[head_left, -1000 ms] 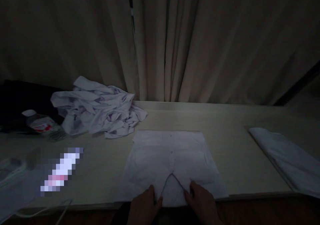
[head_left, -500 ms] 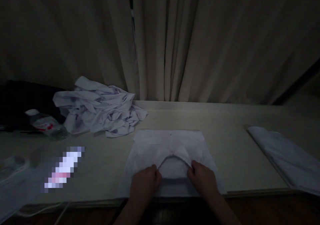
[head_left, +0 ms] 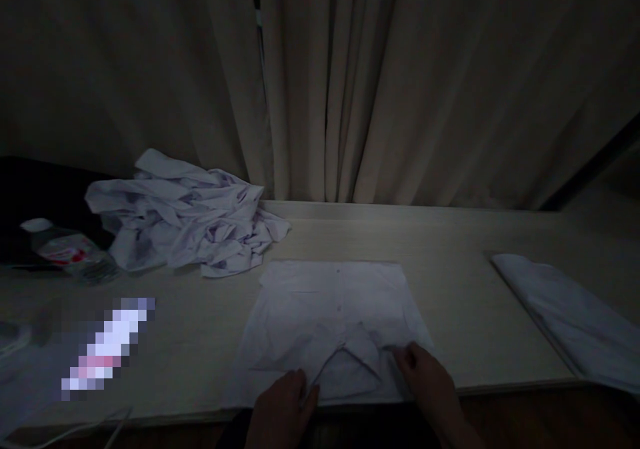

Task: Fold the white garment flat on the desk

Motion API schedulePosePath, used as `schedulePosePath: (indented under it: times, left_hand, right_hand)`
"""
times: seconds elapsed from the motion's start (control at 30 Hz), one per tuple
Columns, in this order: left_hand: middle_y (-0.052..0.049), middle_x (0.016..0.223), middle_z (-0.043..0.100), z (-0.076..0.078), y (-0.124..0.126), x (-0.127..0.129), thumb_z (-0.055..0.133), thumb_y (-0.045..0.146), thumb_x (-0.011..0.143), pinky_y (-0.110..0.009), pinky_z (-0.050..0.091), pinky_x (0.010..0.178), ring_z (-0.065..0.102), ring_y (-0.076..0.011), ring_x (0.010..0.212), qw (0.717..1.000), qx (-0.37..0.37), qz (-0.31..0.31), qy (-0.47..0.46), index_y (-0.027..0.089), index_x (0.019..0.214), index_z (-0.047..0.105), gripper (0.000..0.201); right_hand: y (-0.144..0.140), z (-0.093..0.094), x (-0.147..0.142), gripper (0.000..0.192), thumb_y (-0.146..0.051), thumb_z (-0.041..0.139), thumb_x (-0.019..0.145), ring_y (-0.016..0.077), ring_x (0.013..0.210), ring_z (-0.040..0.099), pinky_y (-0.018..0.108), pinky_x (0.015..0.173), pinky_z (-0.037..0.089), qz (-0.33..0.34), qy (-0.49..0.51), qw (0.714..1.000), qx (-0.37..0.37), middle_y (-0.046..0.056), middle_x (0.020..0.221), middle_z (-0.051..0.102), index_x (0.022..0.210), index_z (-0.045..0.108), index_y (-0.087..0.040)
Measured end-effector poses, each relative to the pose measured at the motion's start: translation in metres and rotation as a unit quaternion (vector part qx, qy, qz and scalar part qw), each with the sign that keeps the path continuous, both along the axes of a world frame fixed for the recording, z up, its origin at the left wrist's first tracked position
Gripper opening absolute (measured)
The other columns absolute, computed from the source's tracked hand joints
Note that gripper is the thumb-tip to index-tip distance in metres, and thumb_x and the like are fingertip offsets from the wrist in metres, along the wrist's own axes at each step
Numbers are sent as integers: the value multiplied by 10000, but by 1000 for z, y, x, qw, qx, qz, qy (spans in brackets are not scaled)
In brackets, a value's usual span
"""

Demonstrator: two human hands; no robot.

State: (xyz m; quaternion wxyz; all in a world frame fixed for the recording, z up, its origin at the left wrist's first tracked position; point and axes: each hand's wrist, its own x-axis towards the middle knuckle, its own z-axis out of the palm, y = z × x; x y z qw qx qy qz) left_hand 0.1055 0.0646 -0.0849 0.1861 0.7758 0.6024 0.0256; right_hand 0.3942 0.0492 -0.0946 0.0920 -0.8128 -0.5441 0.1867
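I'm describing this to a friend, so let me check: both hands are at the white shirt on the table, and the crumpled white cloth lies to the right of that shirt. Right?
Not quite: the crumpled white cloth lies to the left of the white shirt, as the head view shows. The left hand and right hand are indeed at the shirt, on the table.

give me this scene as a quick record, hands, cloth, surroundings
center: white buttoned fabric shirt, folded, collar at near end
left hand: pinching the collar's left edge
right hand: touching the shirt's right side, grip unclear
back left: crumpled white fabric heap; clear plastic red-labelled bottle
right: folded white cloth
surface: pale wood-look tabletop
behind: brown fabric curtain
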Motion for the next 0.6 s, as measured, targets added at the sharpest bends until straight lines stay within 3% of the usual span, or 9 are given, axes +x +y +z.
schedulePosePath:
  times: [0.17,0.27,0.37,0.47,0.6]
  left_hand:
    - [-97,1101,637,-17,-6,28,411,191,823,-395,474,874,581,-239,998,991,68,-101,-60,238,1019,604,279]
    - [-110,1213,601,-34,-14,50,511,167,744,-460,454,937,547,-289,1100,989,54,-128,-54,244,1101,586,373]
    - [-104,1194,616,-33,-12,55,536,209,740,-433,466,931,558,-279,1096,988,36,-136,-64,240,1067,609,336]
    - [-86,1128,646,-9,19,34,421,249,828,-373,456,941,578,-221,1056,989,74,-79,-102,239,1055,609,295]
    - [-122,1120,642,20,100,-25,299,408,879,-375,449,935,606,-225,1023,987,88,109,-82,158,1107,560,427]
  right_hand:
    - [20,-7,46,490,-574,312,845,256,898,629,359,741,452,-77,-42,996,17,154,974,636,1005,527,-164]
    - [26,-16,47,509,-575,342,835,285,912,623,381,744,460,-57,-84,995,11,173,965,631,1018,538,-143]
    - [30,-21,46,498,-551,348,842,303,934,607,390,746,461,-46,-132,989,38,179,998,619,1038,537,-133]
    - [42,-20,55,502,-524,339,853,295,985,589,393,825,446,-45,-119,988,93,183,1055,612,1082,524,-117]
    - [80,-16,73,532,-555,323,846,227,965,612,334,836,447,-75,39,993,87,138,1061,640,1144,489,-147]
